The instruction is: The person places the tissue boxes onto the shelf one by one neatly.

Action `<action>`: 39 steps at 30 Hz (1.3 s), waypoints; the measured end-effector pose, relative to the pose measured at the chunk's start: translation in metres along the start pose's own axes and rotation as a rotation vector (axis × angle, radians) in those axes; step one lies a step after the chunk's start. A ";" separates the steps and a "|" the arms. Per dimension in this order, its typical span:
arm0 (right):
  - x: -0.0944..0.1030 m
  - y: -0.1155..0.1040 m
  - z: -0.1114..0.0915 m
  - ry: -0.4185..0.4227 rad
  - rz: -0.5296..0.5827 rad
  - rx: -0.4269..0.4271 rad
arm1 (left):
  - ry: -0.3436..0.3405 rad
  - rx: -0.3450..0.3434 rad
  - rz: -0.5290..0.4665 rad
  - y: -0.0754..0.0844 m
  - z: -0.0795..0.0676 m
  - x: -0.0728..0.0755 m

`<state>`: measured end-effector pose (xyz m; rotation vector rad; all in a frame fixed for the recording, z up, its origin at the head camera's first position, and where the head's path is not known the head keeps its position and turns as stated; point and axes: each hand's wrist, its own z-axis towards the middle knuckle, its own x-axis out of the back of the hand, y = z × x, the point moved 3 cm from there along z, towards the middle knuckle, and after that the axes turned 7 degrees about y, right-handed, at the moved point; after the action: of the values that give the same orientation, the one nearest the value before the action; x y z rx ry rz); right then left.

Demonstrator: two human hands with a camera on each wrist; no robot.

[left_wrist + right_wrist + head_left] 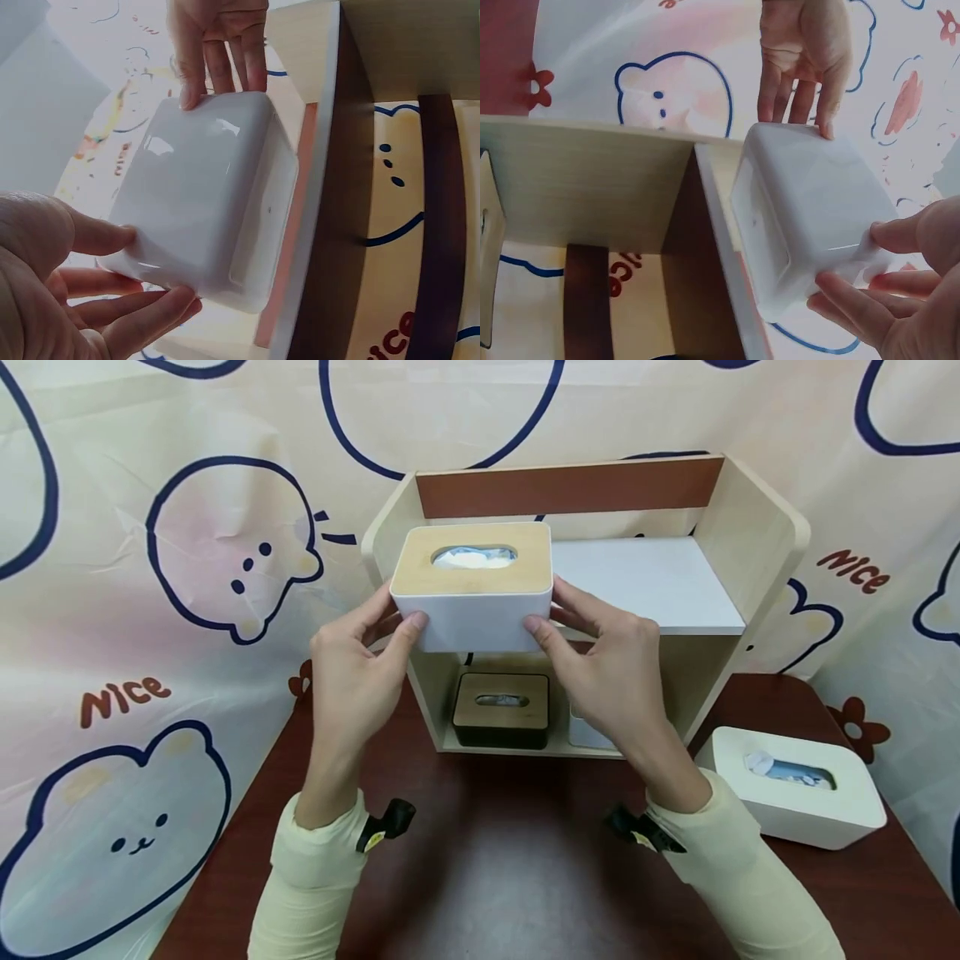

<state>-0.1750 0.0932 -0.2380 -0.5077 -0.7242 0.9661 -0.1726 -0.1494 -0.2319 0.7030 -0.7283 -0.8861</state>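
Note:
A white tissue box with a light wooden lid point(472, 618) is held up in front of the shelf's upper board, tissue showing in its oval slot. My left hand point(358, 664) grips its left end, thumb on the front face. At the opposite end my right hand point(611, 656) grips it the same way, thumb in front and fingers at the side. Both wrist views show the white tissue box point(195, 187) from below, with its recessed underside point(761, 225) visible and a hand at each end.
The wooden shelf unit point(765, 527) has a white upper board point(645, 581). Its lower level holds a black tissue box with a wooden lid point(501, 714) and a partly hidden white box point(588, 733). A longer white tissue box point(802, 802) sits on the dark table point(495, 860) at right.

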 end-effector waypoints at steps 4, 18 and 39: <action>-0.004 0.008 0.009 -0.009 0.002 -0.026 | -0.001 0.005 -0.008 -0.004 0.009 -0.008; -0.020 0.024 0.040 -0.010 0.001 -0.084 | 0.033 0.004 -0.024 -0.013 0.037 -0.030; -0.039 0.036 0.053 -0.016 -0.017 -0.126 | 0.088 0.008 0.041 -0.023 0.051 -0.041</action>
<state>-0.2493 0.0803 -0.2396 -0.6038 -0.8059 0.9132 -0.2411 -0.1368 -0.2319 0.7274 -0.6654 -0.8105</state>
